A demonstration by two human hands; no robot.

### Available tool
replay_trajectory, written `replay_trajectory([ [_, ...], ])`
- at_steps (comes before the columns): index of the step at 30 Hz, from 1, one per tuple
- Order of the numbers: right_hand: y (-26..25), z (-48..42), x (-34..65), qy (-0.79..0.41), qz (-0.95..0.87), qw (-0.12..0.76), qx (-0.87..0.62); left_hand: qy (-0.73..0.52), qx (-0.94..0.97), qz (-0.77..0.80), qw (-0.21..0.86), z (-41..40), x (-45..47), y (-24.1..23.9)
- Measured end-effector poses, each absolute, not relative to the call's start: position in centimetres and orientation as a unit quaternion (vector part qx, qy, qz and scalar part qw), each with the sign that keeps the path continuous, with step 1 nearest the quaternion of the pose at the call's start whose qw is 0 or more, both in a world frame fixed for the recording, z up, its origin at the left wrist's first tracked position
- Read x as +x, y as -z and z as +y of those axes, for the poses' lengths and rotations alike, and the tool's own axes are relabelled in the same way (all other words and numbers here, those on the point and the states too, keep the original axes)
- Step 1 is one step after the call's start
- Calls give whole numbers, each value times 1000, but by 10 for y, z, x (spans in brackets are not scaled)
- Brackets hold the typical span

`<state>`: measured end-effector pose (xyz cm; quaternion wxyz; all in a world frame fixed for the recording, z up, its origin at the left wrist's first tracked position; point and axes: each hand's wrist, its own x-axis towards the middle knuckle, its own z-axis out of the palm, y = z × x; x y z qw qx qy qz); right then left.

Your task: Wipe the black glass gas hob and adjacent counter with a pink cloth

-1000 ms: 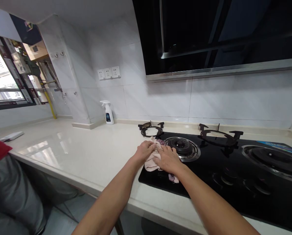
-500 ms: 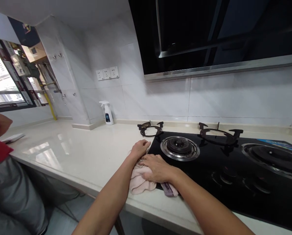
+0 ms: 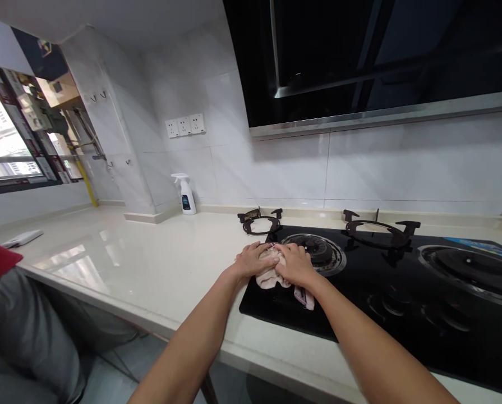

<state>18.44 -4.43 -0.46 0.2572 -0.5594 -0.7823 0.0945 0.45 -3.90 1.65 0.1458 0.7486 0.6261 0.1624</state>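
A crumpled pale pink cloth [image 3: 271,276] lies on the left part of the black glass gas stove [image 3: 276,308], with a purple-edged corner poking out below. My left hand [image 3: 251,260] presses on the cloth's left side, fingers curled onto it. From the other side my right hand [image 3: 296,264] grips the cloth, close to the left burner [image 3: 328,253] and covering part of it. Both hands nearly meet over the bunched fabric, which hides the fingertips in part.
Two pan supports, a left one [image 3: 261,224] and a right one [image 3: 381,233], sit behind the stove. A white spray bottle [image 3: 187,196] stands by the wall. The range hood [image 3: 360,67] hangs above. At far left stands a person in grey trousers [image 3: 19,331].
Both hands and the cloth have moved from the stove's front left edge forward and right, onto the glass near the left burner. The person's arm at left has left the view.
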Motion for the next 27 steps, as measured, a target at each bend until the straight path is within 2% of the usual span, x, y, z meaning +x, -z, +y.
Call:
replay_trajectory([
  [3, 0, -38, 184, -112, -747, 324, -570, -141, 762, 612, 157, -42, 3, -19],
  [9, -11, -53, 177, -44, -724, 458, -513, -118, 794, 593, 72, -40, 6, -3],
  [17, -4, -94, 148, 47, -846, 440, -298, -192, 716, 671, 32, -16, -3, 10],
  [21, -4, -88, 154, 65, -834, 452, -308, -222, 626, 747, -30, -7, -24, 8],
  [27, -7, -83, 159, 78, -807, 468, -352, -223, 618, 754, -12, -5, -40, 0],
])
